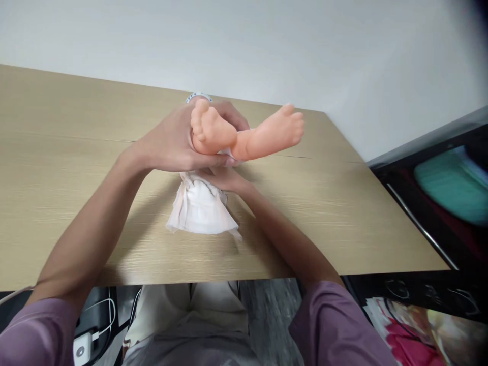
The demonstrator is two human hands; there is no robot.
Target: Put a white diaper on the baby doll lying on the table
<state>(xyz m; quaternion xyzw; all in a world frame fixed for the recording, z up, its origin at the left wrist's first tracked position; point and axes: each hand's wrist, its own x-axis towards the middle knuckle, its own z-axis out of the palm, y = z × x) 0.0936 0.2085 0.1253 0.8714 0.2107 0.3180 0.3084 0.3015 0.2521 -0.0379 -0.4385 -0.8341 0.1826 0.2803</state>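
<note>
"As the left hand (pixel 171 145) curls around the peach, smooth plastic doll (pixel 244 146) at twelve o'clock, what's the right hand (pixel 223 179) doing?"
"Tucked beneath, toward six o'clock; I can't tell its grip."
"Handling?"
"Probably light and slippery; grasp the legs (pixel 267 135), sparing the soft-looking white gauzy cloth (pixel 202 208)."
"Surroundings?"
"Pale wood-grain table (pixel 95 203) beneath the doll, plain white wall (pixel 229 46) at twelve."

Pale wood-grain table (pixel 76 117) with soft shadows (pixel 150 216) across
</note>
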